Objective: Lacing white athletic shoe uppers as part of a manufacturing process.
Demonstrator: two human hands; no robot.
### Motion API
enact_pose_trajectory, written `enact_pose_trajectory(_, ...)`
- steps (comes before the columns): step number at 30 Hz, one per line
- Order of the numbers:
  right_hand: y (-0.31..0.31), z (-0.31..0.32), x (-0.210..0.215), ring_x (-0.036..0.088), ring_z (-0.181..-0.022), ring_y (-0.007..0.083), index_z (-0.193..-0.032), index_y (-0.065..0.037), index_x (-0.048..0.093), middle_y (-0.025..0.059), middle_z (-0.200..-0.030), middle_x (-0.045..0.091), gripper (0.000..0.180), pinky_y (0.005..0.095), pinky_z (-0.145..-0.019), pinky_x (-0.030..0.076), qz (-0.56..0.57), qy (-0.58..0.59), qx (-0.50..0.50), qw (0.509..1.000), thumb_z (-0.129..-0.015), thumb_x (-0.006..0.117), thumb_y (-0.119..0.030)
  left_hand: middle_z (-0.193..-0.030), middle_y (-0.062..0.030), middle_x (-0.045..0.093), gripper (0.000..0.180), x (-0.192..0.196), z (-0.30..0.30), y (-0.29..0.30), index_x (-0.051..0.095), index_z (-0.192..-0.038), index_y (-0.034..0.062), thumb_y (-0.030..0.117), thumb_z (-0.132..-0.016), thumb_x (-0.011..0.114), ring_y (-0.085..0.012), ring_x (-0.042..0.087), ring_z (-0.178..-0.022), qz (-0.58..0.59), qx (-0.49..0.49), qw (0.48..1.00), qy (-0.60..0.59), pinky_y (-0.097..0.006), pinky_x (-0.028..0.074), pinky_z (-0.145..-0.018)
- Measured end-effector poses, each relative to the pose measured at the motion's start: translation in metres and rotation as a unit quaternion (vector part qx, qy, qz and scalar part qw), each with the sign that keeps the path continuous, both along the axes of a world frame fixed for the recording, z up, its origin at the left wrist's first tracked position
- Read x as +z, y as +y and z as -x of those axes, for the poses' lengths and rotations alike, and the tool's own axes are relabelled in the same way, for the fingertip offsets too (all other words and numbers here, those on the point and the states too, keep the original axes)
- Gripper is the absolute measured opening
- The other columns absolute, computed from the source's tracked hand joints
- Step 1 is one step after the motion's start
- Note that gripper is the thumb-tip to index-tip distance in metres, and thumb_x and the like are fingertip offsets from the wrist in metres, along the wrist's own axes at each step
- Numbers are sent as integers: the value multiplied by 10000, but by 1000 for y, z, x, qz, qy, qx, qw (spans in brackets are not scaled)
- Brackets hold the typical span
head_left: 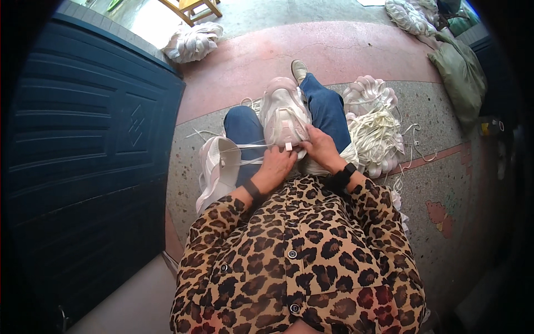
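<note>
A pale pink and white sneaker (285,114) lies between my thighs, its toe pointing away from me. At its near end, beside a small white tag, my left hand (277,166) is closed with bent fingers; what its fingertips pinch is hidden. My right hand (322,149) grips the sneaker's near right edge, thumb and fingers closed on it. White shoelaces (253,146) stretch from a second white sneaker (214,170), beside my left thigh, toward my left hand and the first sneaker.
Right of my leg sits a heap of white laces (375,136) with pale shoe pieces (370,92) behind it. A dark blue panelled door (89,122) stands at left. Further off are a white bundle (194,42), a wooden stool (192,8) and a grey-green sack (459,78).
</note>
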State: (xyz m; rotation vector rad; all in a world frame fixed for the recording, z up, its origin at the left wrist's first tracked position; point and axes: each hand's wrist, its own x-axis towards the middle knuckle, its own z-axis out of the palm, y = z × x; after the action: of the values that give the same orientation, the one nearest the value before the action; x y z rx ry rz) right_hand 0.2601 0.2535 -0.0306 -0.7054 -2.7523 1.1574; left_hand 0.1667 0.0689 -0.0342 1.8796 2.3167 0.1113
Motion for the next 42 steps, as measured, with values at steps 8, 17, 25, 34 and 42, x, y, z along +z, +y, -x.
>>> enact_pose_trajectory(8, 10, 30, 18, 672, -922, 462, -1068, 37, 539, 292, -924, 688, 353, 523, -802, 524, -56, -150, 30, 987, -823, 700, -161, -1059, -83, 591, 278, -8, -2, 18, 621, -1160, 144, 157, -892, 550, -302, 584, -905, -2, 23, 1000, -7, -435, 468, -707)
enact_pose_trajectory(17, 5, 10, -1, 641, -937, 483, -1108, 6, 509, 281, -970, 670, 360, 519, -802, 521, -18, -95, 22, 995, -842, 696, -147, -991, -87, 595, 180, -6, 2, 4, 655, -1005, 86, 142, -852, 579, -284, 595, -848, -58, -34, 997, -36, -400, 508, -663)
enact_pose_trajectory(25, 1, -5, 6, 641, -981, 452, -1306, -17, 499, 259, -1083, 657, 505, 488, -827, 531, 5, -18, 47, 999, -854, 698, -120, -794, -112, 617, 72, 50, 22, -32, 646, -904, 60, 103, -849, 663, -281, 630, -795, -109, 45, 979, -168, -414, 503, -704)
enact_pose_trajectory(34, 6, -6, 69, 625, -1038, 398, -1168, -45, 619, 168, -1140, 644, 316, 433, -836, 526, 42, 49, 294, 954, -862, 654, -114, -781, -123, 665, 110, 132, 18, -5, 632, -989, 15, 94, -930, 681, -170, 622, -681, -108, 124, 850, -501, -315, 487, -633)
enact_pose_trajectory(42, 3, 23, 111, 644, -1097, 243, -1234, -26, 617, 128, -1152, 674, 367, 410, -1011, 473, 798, 43, 59, 599, -1060, 403, -269, -918, -100, 690, 71, 157, 28, 12, 632, -998, 24, 66, -945, 652, -175, 683, -834, -155, 95, 855, -485, -294, 529, -734)
